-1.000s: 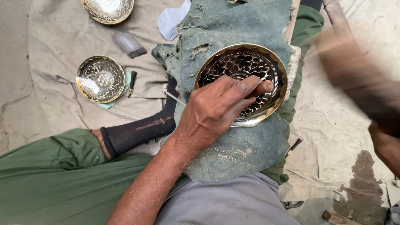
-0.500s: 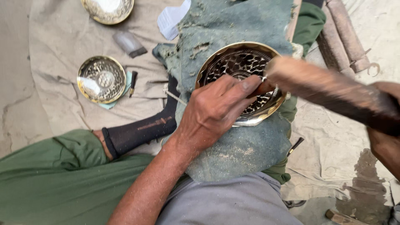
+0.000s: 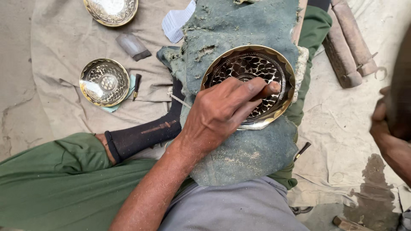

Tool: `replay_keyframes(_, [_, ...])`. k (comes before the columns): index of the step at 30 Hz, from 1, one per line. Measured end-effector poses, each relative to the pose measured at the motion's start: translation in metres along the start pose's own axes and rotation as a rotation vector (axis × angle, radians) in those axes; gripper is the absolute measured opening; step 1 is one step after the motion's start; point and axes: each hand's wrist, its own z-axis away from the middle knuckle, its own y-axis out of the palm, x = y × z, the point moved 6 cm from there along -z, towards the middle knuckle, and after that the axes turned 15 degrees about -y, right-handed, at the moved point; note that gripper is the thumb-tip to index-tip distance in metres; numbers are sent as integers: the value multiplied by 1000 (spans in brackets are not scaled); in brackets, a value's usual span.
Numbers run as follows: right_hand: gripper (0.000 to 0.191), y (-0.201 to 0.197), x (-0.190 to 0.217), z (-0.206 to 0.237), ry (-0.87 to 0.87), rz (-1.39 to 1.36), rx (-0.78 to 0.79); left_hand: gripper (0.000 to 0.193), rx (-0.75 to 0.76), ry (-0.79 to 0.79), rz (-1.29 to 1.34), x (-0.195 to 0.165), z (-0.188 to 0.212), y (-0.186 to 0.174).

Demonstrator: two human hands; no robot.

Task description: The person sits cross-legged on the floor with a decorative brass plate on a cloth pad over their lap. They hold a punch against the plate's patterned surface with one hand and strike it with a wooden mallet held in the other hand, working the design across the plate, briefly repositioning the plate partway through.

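A patterned brass bowl [image 3: 239, 64] lies on a worn green pad [image 3: 244, 25] over my knee. My left hand [image 3: 218, 113] rests on the bowl's near rim and pinches a short punch [image 3: 270, 89] against the bowl's inside. My right hand [image 3: 387, 128] is at the right edge of the view, wrapped around a dark mallet [image 3: 402, 85] that is blurred and held up, away from the bowl.
On the cloth at the left sit a small brass bowl [image 3: 104, 82] with a thin tool [image 3: 136, 85] beside it, a second brass bowl [image 3: 111, 9], a grey block [image 3: 132, 46] and a white paper [image 3: 177, 21]. Wooden rods [image 3: 346, 47] lie at the right.
Half a second ago the mallet came down across the bowl onto the punch; now it has swung back up to the right edge. My left hand has kept its place.
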Motion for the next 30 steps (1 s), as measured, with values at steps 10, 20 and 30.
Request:
replay_keyframes(10, [50,-5,-2,-7,0,8,-9,39,-60,8,57,0,-1,-3])
replay_keyframes(20, [49,-7,-13,-8,13,22,-1,47,-38,-1,30,-2,0,-2])
replay_keyframes(30, [48,-3,-13,-8,13,15,8,47,-33,-4,-6,3,4,5])
